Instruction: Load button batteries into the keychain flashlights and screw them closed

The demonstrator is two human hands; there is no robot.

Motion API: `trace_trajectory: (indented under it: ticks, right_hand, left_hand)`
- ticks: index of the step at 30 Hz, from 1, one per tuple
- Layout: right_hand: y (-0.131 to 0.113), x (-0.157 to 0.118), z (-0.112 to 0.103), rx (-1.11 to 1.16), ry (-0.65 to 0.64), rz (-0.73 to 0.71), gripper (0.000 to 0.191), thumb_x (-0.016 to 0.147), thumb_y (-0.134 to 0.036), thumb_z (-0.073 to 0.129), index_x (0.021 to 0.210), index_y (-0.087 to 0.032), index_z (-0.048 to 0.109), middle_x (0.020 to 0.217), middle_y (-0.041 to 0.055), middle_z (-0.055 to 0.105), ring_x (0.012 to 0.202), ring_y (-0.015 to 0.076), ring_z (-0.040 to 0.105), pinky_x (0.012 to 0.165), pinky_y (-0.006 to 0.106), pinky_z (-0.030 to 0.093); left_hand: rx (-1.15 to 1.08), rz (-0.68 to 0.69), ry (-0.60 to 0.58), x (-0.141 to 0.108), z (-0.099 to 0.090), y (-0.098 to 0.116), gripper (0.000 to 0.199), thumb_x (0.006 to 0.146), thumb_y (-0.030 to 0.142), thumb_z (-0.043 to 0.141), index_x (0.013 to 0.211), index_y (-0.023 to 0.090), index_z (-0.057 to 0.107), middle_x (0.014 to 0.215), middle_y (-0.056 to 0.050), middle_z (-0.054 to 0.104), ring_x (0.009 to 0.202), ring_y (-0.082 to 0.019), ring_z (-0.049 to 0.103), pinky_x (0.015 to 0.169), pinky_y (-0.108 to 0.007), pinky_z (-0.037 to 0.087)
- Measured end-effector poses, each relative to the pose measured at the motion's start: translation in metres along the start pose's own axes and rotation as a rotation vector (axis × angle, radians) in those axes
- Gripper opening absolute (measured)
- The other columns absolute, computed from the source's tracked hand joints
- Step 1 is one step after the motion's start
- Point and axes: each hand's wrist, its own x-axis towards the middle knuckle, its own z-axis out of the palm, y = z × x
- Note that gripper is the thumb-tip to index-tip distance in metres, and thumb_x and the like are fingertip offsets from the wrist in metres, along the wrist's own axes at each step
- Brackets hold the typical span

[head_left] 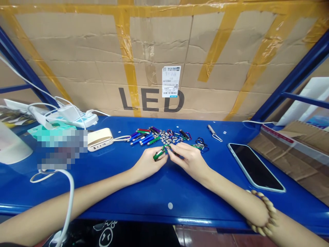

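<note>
Flashlight [158, 155] pinched in left hand [148, 164] above blue table [164, 193]; right hand [189, 162] fingers narrow on green carabiner [167, 148]. Slipped grip could drop either among loose parts [164, 137].

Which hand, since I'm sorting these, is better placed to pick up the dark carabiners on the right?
Probably the right hand: it sits closest to the dark carabiners, while the left hand grips a green keychain flashlight.

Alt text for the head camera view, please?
The left hand holds a green mini flashlight while the right hand pinches its green carabiner, above a blue shelf. A pile of small flashlights and clips lies beyond; a smartphone lies to the right.
</note>
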Motion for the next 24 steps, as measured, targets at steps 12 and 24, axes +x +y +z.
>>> trace_trajectory:
  ticks: [12,24]
  right_hand:
    - [0.004,-0.002,-0.008,0.306,-0.345,0.182,0.042,0.088,-0.031,0.046,0.130,-0.026,0.042,0.096,0.0040,0.055,0.074,0.0119,0.053,0.070,0.026,0.047]
    - [0.053,0.006,-0.044,-0.116,0.132,0.367,0.021,0.080,-0.033,0.057,0.088,-0.017,0.067,0.065,0.0014,0.059,0.057,0.0118,0.051,0.058,0.024,0.043]
  left_hand:
    - [0.307,-0.123,-0.067,-0.004,0.002,-0.005,0.009,0.067,0.017,0.048,0.076,0.019,0.047,0.059,0.004,0.048,0.051,-0.010,0.040,0.051,-0.022,0.030]
    - [-0.177,-0.213,-0.032,-0.002,0.000,-0.003,0.029,0.078,0.025,0.047,0.103,0.021,0.033,0.050,0.012,0.034,0.040,-0.004,0.027,0.042,-0.015,0.022]
